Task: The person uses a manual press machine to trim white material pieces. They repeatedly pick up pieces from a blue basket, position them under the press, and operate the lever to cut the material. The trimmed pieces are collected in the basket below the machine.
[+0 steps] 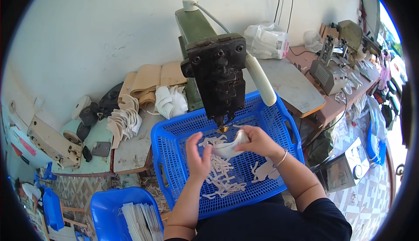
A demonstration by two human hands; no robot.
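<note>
In the head view my right hand pinches a curved white molded piece, thin and cup-like, over the blue basket. My left hand is open beside the piece's left end, thumb and fingers apart; whether the thumb touches it, I cannot tell. Just above the piece is the brass-coloured tip of a green and black machine. Below both hands, the blue perforated basket holds many thin white offcut strips. Some wider pale scraps lie near my right wrist.
Left of the machine are stacked white pieces, a white bundle and beige sheets. A blue tub with white stacks stands at lower left. A pale handle juts out right of the machine head. Another machine occupies the right-hand table.
</note>
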